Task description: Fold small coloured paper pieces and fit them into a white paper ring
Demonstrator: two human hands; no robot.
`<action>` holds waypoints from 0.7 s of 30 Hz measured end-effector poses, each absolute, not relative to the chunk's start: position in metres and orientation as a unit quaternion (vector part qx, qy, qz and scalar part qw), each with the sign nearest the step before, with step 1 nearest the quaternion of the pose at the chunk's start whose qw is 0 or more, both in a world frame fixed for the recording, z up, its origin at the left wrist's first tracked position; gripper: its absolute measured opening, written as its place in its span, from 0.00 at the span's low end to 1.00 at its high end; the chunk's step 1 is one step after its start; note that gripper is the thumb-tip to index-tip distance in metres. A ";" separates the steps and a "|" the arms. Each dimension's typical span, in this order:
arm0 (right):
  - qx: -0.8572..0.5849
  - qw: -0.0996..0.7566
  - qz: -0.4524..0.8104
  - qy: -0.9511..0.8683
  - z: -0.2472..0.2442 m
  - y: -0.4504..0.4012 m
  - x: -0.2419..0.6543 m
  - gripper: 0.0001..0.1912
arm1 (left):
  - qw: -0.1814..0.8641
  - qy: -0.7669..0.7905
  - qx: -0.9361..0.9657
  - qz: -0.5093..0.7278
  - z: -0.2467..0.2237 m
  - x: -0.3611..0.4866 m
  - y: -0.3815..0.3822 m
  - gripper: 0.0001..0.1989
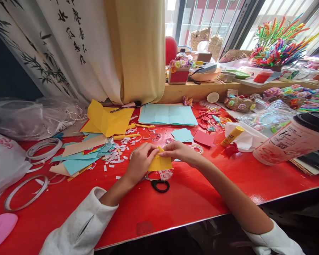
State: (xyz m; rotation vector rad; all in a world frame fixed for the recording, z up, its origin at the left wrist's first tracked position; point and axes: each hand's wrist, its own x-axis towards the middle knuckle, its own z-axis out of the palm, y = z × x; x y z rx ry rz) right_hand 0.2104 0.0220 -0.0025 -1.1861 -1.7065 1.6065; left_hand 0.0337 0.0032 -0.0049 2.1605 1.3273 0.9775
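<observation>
A small yellow paper (pixel 160 164) is pinched between my two hands over the red table (pixel 196 198). My left hand (pixel 139 160) grips its upper left part, thumb and fingers pressed together. From the other side my right hand (pixel 181 152) pinches the paper near its top, where a corner looks folded. Black-handled scissors (pixel 160 185) lie just below the paper, their blades partly hidden by my left hand. Beside them sits a small bundle of white shreds (pixel 166 174).
Yellow sheets (pixel 108 118), blue sheets (pixel 167 114) and white scraps (pixel 117 156) lie beyond my hands. Tape rolls (pixel 26 193) are at the left. At the right are a glue stick (pixel 232 136) and a large cup (pixel 289 141). A curtain (pixel 138 49) hangs behind.
</observation>
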 end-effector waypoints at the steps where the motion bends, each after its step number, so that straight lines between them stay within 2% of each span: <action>1: -0.437 0.255 0.593 -0.626 -0.002 0.022 0.210 0.21 | 0.207 0.478 0.779 0.350 -0.005 0.034 0.003 0.09; 8: -0.431 0.256 0.603 -0.621 0.000 0.021 0.211 0.21 | 0.180 0.471 0.788 0.353 -0.008 0.034 0.004 0.07; 14: -0.446 0.255 0.588 -0.625 -0.002 0.022 0.209 0.22 | 0.235 0.477 0.764 0.366 -0.007 0.034 0.002 0.09; 21: -0.453 0.241 0.553 -0.657 -0.002 0.021 0.207 0.22 | 0.299 0.501 0.723 0.370 -0.005 0.034 0.004 0.16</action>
